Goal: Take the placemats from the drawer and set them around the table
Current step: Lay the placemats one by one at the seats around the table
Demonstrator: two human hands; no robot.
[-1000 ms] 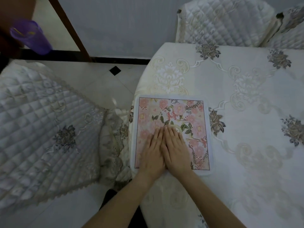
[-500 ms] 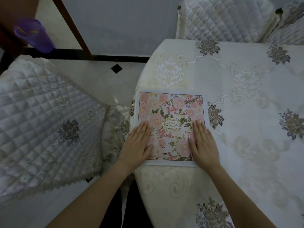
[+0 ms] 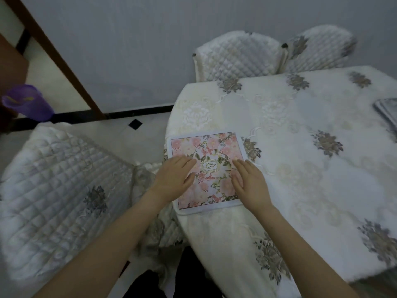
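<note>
From the head view, both hands lie flat with fingers straight and held together on one floral placemat point(image 3: 207, 168), the left hand point(image 3: 174, 181) pressing its left part and the right hand point(image 3: 250, 183) its right part, with the gold oval emblem at the placemat's middle showing between them. That placemat lies at the near left edge of the bench point(image 3: 300, 160), which is draped in a white embroidered cloth. Counted: two hands, one placemat under them, a stack of grey mats point(image 3: 386, 111) at the bench's far right edge whose number I cannot tell, and three quilted chairs, one point(image 3: 60, 186) left of the bench and two point(image 3: 236, 57) beyond it.
</note>
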